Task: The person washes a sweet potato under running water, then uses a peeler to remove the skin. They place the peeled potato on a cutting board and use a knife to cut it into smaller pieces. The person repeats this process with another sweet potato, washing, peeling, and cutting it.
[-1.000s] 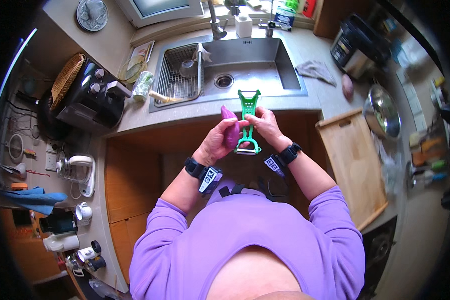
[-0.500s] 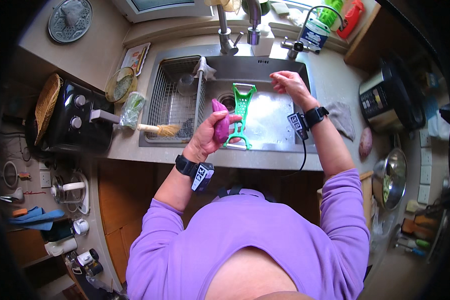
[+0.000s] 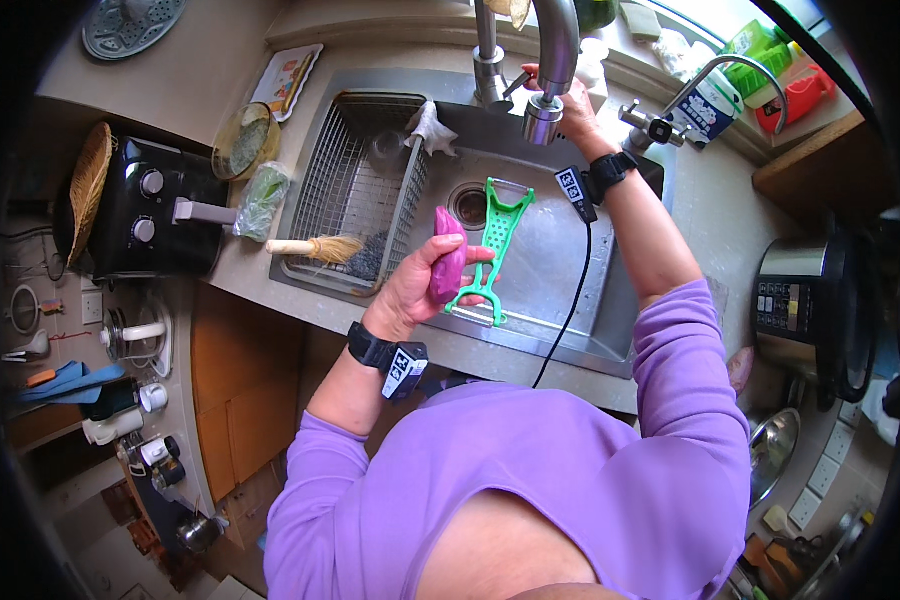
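My left hand [image 3: 417, 285] is over the front of the steel sink [image 3: 560, 270]. It grips a purple sweet potato [image 3: 448, 255] together with a green Y-shaped peeler [image 3: 492, 245], whose blade end points toward the drain. My right hand [image 3: 568, 100] reaches up to the tap [image 3: 553, 60] at the back of the sink and rests on its lever. A black band with a cable is on each wrist.
A wire dish rack [image 3: 355, 185] fills the sink's left half, with a small straw brush [image 3: 315, 248] on its front edge. A black toaster oven [image 3: 150, 210] stands on the left counter. A rice cooker [image 3: 810, 300] and green and red bottles [image 3: 770, 70] are on the right.
My right hand let go of the peeler and rose to the tap. My left hand now holds both the sweet potato and the peeler over the sink, and my view has moved closer.
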`<move>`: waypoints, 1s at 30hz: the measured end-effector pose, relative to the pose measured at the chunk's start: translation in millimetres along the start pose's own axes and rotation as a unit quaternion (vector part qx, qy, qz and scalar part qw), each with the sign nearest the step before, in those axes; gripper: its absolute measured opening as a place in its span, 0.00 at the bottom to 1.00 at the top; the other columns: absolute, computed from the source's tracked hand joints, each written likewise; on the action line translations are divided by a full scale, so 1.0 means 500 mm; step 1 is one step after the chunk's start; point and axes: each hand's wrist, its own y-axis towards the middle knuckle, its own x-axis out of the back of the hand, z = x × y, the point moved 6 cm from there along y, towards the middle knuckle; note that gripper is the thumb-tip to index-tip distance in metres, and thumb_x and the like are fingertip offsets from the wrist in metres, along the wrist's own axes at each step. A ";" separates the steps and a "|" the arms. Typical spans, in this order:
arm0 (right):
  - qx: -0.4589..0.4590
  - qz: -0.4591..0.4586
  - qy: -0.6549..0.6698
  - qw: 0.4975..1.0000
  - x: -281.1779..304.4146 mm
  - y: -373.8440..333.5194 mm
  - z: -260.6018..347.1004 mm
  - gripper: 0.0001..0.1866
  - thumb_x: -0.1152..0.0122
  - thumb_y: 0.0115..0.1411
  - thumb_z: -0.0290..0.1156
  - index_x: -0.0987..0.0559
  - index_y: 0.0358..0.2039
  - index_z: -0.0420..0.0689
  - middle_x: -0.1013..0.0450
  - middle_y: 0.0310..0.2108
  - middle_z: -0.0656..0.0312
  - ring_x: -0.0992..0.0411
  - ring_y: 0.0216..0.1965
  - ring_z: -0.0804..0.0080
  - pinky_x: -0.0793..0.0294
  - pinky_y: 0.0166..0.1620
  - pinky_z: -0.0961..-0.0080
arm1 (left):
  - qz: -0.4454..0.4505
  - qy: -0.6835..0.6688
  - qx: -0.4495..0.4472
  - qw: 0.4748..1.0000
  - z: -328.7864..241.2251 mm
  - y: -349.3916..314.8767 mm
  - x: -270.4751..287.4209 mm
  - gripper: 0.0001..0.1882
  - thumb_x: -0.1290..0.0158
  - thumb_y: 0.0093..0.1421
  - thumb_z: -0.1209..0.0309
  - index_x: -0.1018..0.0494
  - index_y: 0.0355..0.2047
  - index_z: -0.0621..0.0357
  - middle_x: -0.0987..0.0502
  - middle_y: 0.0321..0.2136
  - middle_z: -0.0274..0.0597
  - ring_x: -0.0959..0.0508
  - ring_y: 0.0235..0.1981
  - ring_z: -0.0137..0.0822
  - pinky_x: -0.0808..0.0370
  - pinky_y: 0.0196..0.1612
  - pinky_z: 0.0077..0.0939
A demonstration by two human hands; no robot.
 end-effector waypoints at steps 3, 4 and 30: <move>-0.005 0.014 -0.008 1.000 -0.001 -0.006 -0.007 0.16 0.47 0.59 0.31 0.24 0.46 0.43 0.23 0.37 0.57 0.26 0.41 0.72 0.30 0.46 0.76 | -0.014 0.009 0.006 1.000 0.005 0.008 0.001 0.32 0.49 0.56 0.54 0.33 0.46 0.77 0.28 0.42 0.61 0.24 0.44 0.49 0.19 0.37 0.38; 0.009 0.011 -0.017 1.000 -0.001 -0.008 -0.002 0.16 0.47 0.59 0.31 0.24 0.47 0.43 0.23 0.37 0.57 0.26 0.41 0.72 0.30 0.47 0.76 | -0.016 0.008 0.009 1.000 0.006 0.009 0.000 0.32 0.49 0.56 0.54 0.33 0.46 0.77 0.28 0.42 0.60 0.24 0.44 0.49 0.19 0.37 0.37; -0.260 0.262 0.226 0.901 -0.128 -0.215 -0.022 0.11 0.33 0.51 0.38 0.22 0.24 0.44 0.31 0.20 0.73 0.37 0.22 0.84 0.40 0.28 0.85 | -0.047 0.128 0.055 0.989 -0.023 0.011 0.032 0.26 0.52 0.59 0.57 0.30 0.44 0.74 0.25 0.38 0.58 0.22 0.40 0.45 0.18 0.34 0.31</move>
